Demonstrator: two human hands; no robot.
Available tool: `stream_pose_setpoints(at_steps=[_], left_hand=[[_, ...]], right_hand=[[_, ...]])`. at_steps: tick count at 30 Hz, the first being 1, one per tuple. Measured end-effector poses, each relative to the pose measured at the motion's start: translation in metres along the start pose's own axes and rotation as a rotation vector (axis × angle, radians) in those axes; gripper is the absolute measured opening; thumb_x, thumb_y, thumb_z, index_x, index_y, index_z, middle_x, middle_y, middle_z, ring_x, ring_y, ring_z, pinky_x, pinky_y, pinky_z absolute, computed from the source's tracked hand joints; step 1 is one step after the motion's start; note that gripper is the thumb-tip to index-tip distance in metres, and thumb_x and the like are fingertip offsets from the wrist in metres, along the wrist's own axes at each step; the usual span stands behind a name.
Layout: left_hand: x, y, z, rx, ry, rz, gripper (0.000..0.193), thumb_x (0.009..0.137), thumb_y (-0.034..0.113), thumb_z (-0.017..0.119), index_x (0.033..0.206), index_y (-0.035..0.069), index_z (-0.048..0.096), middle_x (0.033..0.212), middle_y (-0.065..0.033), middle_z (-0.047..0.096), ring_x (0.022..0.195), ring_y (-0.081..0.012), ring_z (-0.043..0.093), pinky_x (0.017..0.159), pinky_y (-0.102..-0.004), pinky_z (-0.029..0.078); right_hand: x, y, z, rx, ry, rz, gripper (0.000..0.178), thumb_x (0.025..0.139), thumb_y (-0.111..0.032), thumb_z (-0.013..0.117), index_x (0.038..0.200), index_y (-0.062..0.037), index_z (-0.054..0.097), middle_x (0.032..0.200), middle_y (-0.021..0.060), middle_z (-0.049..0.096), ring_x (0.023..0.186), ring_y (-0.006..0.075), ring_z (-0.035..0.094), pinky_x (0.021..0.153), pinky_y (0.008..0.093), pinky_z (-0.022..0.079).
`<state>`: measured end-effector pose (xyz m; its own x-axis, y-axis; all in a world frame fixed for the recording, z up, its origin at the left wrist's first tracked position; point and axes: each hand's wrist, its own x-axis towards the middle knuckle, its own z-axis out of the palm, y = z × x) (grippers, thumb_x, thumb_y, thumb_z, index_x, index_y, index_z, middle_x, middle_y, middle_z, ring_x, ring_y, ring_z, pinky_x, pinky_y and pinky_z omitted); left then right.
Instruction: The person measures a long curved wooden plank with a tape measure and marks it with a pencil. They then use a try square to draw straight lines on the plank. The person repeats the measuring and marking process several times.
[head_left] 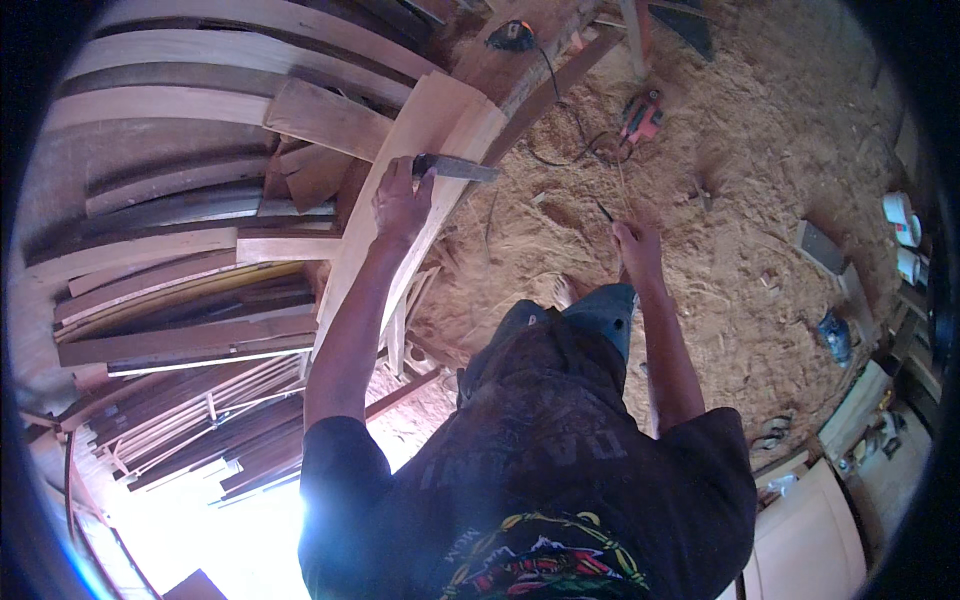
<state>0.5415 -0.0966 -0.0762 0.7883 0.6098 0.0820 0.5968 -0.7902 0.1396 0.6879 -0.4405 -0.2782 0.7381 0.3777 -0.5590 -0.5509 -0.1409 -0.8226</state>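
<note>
My left hand (402, 203) rests on a long pale wooden board (445, 115), which slants up and away in front of me. Its fingers close about the dark end of a flat tool with a grey metal blade (465, 169); the exact kind is hard to make out. That blade lies across the board and juts past its right edge. Off to the right, over the sawdust, my right hand (638, 246) is closed on a thin dark pencil-like stick (605, 211), its tip pointing up and left.
A red-and-black power tool (642, 117) lies on the sawdust-covered floor (720, 260), its black cord looping toward the board. A black-and-orange object (512, 36) sits on a beam beyond. Stacked planks (170, 105) fill the left side. White containers (902, 220) stand at far right.
</note>
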Motion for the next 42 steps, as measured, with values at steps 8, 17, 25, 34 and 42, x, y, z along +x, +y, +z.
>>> stream_pose_setpoints(at_steps=[8, 17, 25, 34, 42], left_hand=[[0.016, 0.001, 0.011, -0.060, 0.030, 0.030, 0.042, 0.099, 0.040, 0.065, 0.126, 0.007, 0.059, 0.120, -0.0163, 0.064, 0.112, -0.0418, 0.064, 0.090, -0.0569, 0.051], [0.032, 0.010, 0.016, -0.054, 0.049, 0.055, 0.041, 0.098, 0.040, 0.066, 0.122, 0.007, 0.059, 0.119, -0.0166, 0.065, 0.112, -0.0414, 0.064, 0.091, -0.0570, 0.050], [0.032, 0.015, 0.016, 0.019, 0.106, 0.091, 0.040, 0.098, 0.038, 0.067, 0.120, 0.006, 0.059, 0.117, -0.0173, 0.065, 0.109, -0.0415, 0.065, 0.090, -0.0571, 0.050], [0.032, 0.016, 0.016, -0.020, 0.133, 0.115, 0.036, 0.097, 0.037, 0.068, 0.114, 0.006, 0.059, 0.111, -0.0170, 0.066, 0.102, -0.0419, 0.066, 0.085, -0.0572, 0.051], [0.033, 0.014, 0.020, -0.005, 0.116, 0.099, 0.038, 0.097, 0.038, 0.068, 0.116, 0.007, 0.057, 0.114, -0.0173, 0.065, 0.103, -0.0420, 0.066, 0.085, -0.0578, 0.052]], right_hand=[[-0.026, 0.050, -0.033, -0.136, 0.056, 0.024, 0.028, 0.099, -0.025, 0.070, 0.109, 0.0008, 0.075, 0.081, 0.0040, 0.071, 0.068, 0.0094, 0.062, 0.060, 0.0278, 0.048], [-0.019, 0.050, -0.049, -0.125, 0.071, -0.017, 0.030, 0.099, -0.025, 0.069, 0.111, 0.0018, 0.075, 0.083, 0.0049, 0.073, 0.071, 0.0108, 0.066, 0.064, 0.0284, 0.051], [-0.018, 0.066, -0.064, -0.131, 0.089, -0.045, 0.030, 0.100, -0.023, 0.067, 0.111, 0.0034, 0.074, 0.088, 0.0085, 0.075, 0.078, 0.0145, 0.070, 0.067, 0.0304, 0.054], [-0.015, 0.061, -0.070, -0.175, 0.095, -0.065, 0.033, 0.100, -0.026, 0.066, 0.114, 0.0026, 0.074, 0.089, 0.0086, 0.076, 0.075, 0.0135, 0.069, 0.068, 0.0320, 0.055], [-0.011, 0.063, -0.064, -0.095, 0.117, -0.047, 0.030, 0.098, -0.026, 0.068, 0.110, -0.0004, 0.077, 0.079, 0.0058, 0.074, 0.070, 0.0108, 0.066, 0.063, 0.0305, 0.050]])
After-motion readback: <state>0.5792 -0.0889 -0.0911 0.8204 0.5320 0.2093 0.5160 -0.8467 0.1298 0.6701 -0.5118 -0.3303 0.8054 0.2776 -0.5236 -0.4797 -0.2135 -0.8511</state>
